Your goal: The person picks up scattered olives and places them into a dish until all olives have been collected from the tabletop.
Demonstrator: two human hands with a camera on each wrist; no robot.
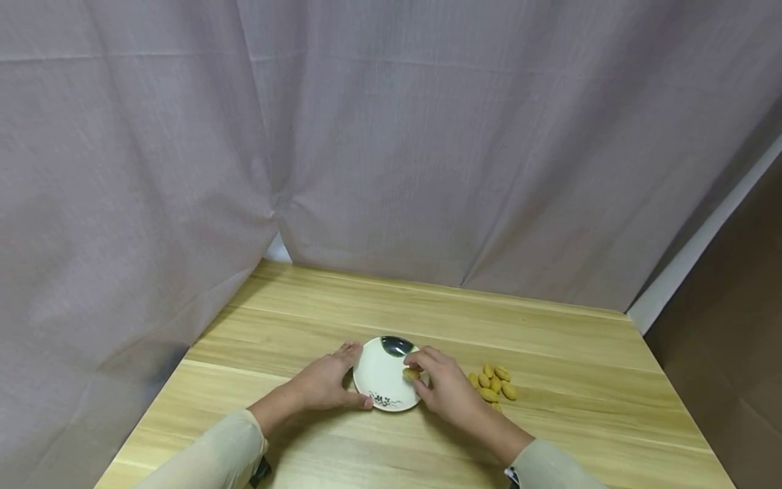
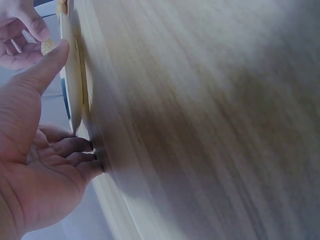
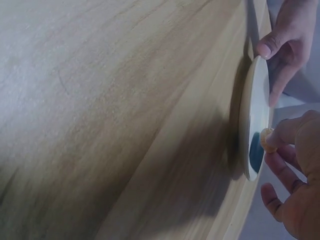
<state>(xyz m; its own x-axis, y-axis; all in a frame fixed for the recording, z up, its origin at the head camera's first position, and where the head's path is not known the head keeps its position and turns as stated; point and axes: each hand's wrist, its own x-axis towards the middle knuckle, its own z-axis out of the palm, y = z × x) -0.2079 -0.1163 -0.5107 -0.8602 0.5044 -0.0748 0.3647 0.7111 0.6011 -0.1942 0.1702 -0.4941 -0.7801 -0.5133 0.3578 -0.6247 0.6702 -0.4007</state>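
Observation:
A small round white plate point(image 1: 381, 373) with a dark glossy patch and a floral print sits on the wooden table. My left hand point(image 1: 326, 380) holds the plate's left side, thumb at the near rim and fingers at the far-left rim. Over the plate's right part, my right hand point(image 1: 444, 387) pinches a yellow-brown oval piece point(image 1: 411, 373), like a nut or dried fruit, between thumb and fingers. The right wrist view shows the pinched piece point(image 3: 268, 140) close to the plate's dark patch. Whether it touches the plate, I cannot tell.
Several more yellow-brown oval pieces point(image 1: 496, 384) lie in a loose group right of the right hand, partly hidden by it. The wooden table point(image 1: 586, 380) extends on both sides. A grey-mauve curtain point(image 1: 391, 149) hangs behind, and a brown panel point(image 1: 727, 326) stands at the right.

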